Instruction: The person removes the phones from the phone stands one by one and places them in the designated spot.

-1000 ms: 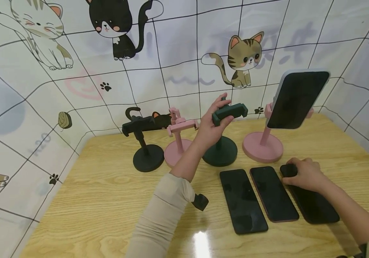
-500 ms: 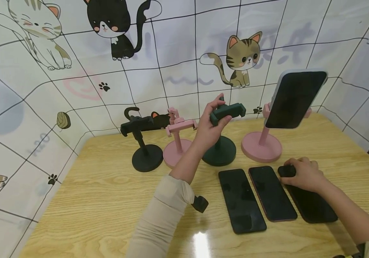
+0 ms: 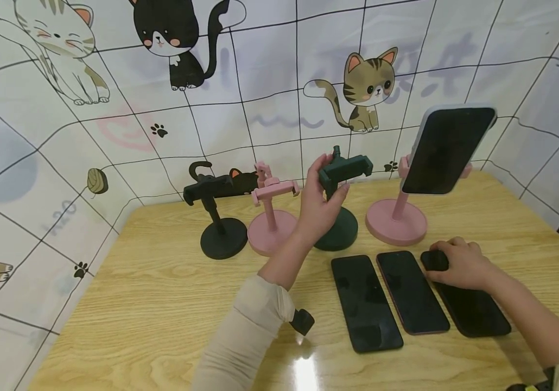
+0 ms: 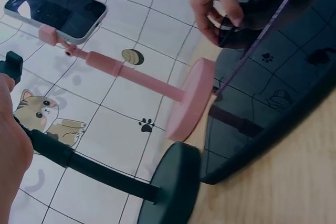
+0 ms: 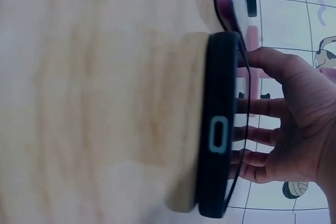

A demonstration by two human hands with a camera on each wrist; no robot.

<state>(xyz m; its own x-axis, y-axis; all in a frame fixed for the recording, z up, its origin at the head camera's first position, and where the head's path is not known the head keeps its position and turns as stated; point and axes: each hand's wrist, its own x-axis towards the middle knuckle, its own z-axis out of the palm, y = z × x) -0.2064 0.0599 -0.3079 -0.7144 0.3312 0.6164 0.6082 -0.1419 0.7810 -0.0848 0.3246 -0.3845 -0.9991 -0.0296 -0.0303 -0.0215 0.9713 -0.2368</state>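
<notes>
In the head view, my left hand [image 3: 319, 209] holds a dark green phone stand [image 3: 345, 169] just below its clamp, thumb in front of the post. The stand's round base [image 4: 170, 187] shows in the left wrist view, where only part of the hand appears at the edge. My right hand [image 3: 465, 263] grips the upper end of the rightmost black smartphone [image 3: 480, 309], which lies on the table. Its thumb is at the phone's left edge; the other fingers reach over the far side. The right wrist view shows that phone's lower end with its charging port [image 5: 218, 135].
Two more phones lie to its left, a black one [image 3: 367, 304] and a red-edged one [image 3: 413, 293]. A black stand [image 3: 223, 239] and a pink stand [image 3: 272, 231] stand left of the green one. Another pink stand [image 3: 396, 222] holds a white-framed phone [image 3: 450, 149].
My left hand has slid down from the green stand's clamp and top knob to the post beneath. The right hand stays at the phone, nearly still.
</notes>
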